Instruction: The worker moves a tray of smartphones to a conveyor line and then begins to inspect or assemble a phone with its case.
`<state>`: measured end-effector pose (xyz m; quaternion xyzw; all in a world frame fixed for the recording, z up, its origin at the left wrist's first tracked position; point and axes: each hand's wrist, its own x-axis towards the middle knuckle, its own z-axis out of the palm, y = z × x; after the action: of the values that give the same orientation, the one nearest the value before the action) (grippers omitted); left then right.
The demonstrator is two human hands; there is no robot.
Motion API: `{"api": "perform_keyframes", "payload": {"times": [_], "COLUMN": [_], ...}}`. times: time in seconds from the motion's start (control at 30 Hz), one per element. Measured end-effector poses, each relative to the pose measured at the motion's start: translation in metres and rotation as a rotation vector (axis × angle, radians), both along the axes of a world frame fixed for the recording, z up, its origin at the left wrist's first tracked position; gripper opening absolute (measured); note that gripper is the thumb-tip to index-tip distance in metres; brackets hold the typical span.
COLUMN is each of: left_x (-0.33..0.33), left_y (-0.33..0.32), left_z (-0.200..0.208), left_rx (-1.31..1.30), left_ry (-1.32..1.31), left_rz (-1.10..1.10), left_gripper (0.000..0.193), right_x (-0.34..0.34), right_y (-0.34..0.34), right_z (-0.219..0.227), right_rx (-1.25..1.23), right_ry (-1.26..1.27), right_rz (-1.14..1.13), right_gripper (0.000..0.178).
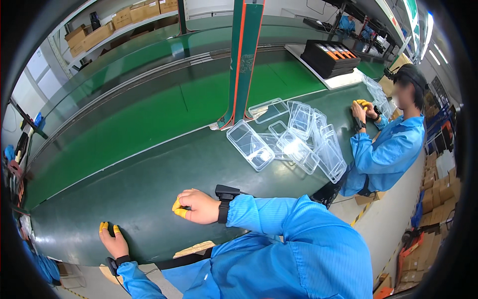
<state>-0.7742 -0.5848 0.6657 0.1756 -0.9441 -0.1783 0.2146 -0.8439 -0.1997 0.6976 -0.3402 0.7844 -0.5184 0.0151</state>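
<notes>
My left hand rests low over the dark green tabletop near its front edge. Yellow covers sit on its fingertips, and the thumb and fingers are apart with no object visible between them. To its right, my right hand is curled, thumb and yellow-tipped fingers drawn close together above the table. Whatever may be inside that grip is hidden. Beyond my right arm lies a loose heap of clear plastic trays, some overlapping at angles. Neither hand touches them.
A co-worker in a blue jacket stands at the right, hands together. A green post rises behind the trays, beside a green conveyor belt. Black stacked trays stand on a white board at the far right. Cardboard boxes fill a back shelf.
</notes>
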Motion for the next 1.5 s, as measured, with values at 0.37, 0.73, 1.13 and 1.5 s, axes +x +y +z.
{"api": "perform_keyframes", "payload": {"times": [0.37, 0.73, 1.13, 1.5], "left_x": [0.002, 0.000, 0.002, 0.001], "left_y": [-0.002, 0.002, -0.004, 0.000], "left_z": [0.004, 0.007, 0.003, 0.007], "left_rx": [-0.022, -0.005, -0.006, 0.001], "left_ry": [-0.029, -0.019, 0.003, 0.010], "left_rz": [0.029, 0.018, 0.001, 0.008], "left_gripper": [0.032, 0.033, 0.034, 0.033], "right_x": [-0.001, -0.002, -0.001, -0.001], "right_y": [-0.002, 0.000, 0.000, -0.001], "right_z": [0.001, 0.003, 0.004, 0.007], "right_rx": [-0.027, 0.001, 0.020, 0.018], "right_ry": [-0.019, -0.011, -0.022, -0.035], "right_rz": [0.014, 0.025, 0.037, 0.026], "right_gripper": [0.011, 0.012, 0.012, 0.013]}}
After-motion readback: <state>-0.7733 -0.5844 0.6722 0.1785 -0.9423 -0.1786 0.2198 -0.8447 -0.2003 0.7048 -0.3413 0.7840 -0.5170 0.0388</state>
